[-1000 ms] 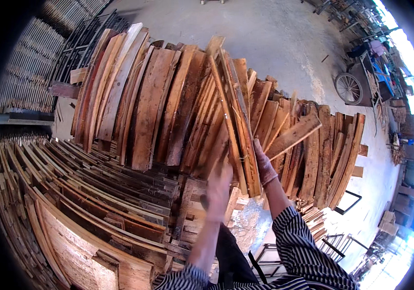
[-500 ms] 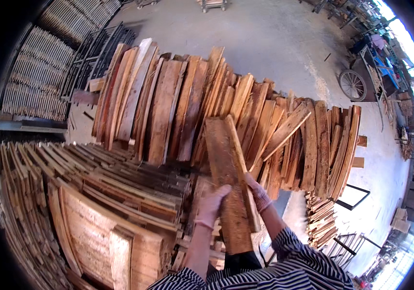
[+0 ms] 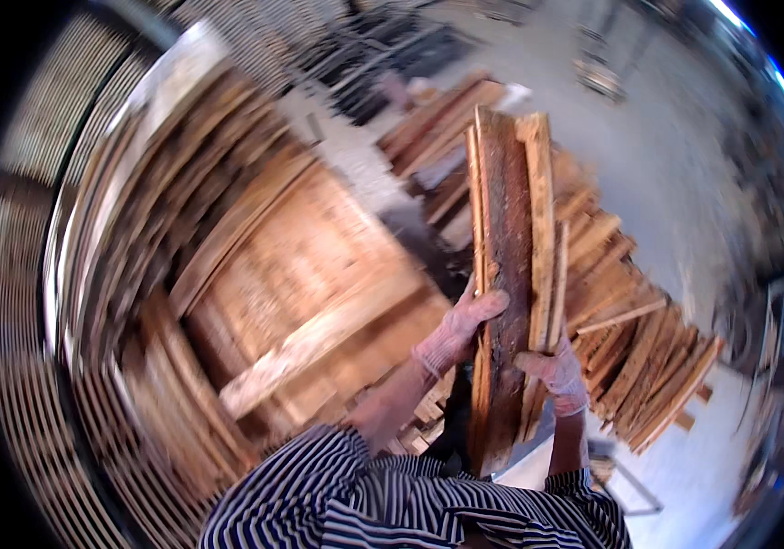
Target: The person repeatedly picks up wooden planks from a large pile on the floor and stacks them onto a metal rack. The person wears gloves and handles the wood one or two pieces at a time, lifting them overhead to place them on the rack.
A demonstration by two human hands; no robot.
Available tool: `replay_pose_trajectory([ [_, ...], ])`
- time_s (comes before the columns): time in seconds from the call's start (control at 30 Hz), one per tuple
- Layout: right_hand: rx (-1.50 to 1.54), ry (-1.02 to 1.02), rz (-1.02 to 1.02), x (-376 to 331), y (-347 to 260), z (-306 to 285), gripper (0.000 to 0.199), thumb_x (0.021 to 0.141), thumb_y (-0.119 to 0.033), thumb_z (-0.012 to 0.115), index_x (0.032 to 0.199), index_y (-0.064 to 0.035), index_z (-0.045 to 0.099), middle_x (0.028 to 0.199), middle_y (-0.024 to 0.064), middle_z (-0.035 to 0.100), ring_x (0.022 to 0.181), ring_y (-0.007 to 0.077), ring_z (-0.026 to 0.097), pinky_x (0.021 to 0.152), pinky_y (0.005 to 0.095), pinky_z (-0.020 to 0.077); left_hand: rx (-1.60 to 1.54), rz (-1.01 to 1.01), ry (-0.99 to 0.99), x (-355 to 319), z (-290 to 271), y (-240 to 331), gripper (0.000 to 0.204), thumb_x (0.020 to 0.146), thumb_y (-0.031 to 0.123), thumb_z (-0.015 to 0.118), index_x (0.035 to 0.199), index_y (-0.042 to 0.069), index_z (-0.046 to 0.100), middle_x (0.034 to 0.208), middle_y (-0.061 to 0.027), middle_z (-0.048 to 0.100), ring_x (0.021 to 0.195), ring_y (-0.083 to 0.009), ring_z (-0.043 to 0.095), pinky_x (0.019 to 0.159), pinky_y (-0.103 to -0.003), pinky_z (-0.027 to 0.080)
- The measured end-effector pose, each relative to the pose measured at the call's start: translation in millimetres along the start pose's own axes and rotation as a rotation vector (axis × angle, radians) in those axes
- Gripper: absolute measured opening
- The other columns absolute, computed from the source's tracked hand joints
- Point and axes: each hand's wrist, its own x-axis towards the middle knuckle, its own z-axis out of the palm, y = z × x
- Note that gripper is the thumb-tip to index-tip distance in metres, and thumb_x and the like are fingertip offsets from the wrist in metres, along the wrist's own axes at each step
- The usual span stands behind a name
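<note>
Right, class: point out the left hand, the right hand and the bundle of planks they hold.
left hand (image 3: 459,327), head view, back of the hand
right hand (image 3: 555,373), head view, knuckles
bundle of planks (image 3: 504,210), head view, dark middle plank's face

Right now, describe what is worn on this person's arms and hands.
Both hands, the left hand and the right hand, wear thin, pale pinkish knit gloves with ribbed cuffs at the wrists. The forearms are bare below them. A shirt with narrow dark and white stripes covers the upper arms, its sleeves pushed up.
</note>
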Motion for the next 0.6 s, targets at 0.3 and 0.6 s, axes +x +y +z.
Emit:
replay_pose_trajectory([
  [0.3,-0.377,-0.389,-0.163,-17.6,-51.9,294.5,0.098,0.081,-0.011,0.078,0.163,-0.004,0.025,0.147,0.0176,0.054,0.132,0.0233,0.056,0.109,0.0348,0.047,-0.019,0.578,0.423,-263.0,-65.9,114.5,0.075,0.087,0.012,0.083,0.143,-0.004,0.036,0.111,-0.0149,0.072,0.096,-0.0218,0.072,0.092,-0.036,0.059],
  [0.6,-0.962,-0.282,-0.244,-27.2,59.4,503.5,0.095,0.085,-0.053,0.077,0.163,-0.0237,0.031,0.149,0.031,0.05,0.136,0.0378,0.053,0.115,0.0428,0.0436,-0.028,0.793,0.641,-525.8,-204.9,182.3,0.032,0.098,0.031,0.067,0.121,0.009,0.067,0.111,-0.0067,0.072,0.096,-0.0214,0.07,0.085,-0.038,0.058],
])
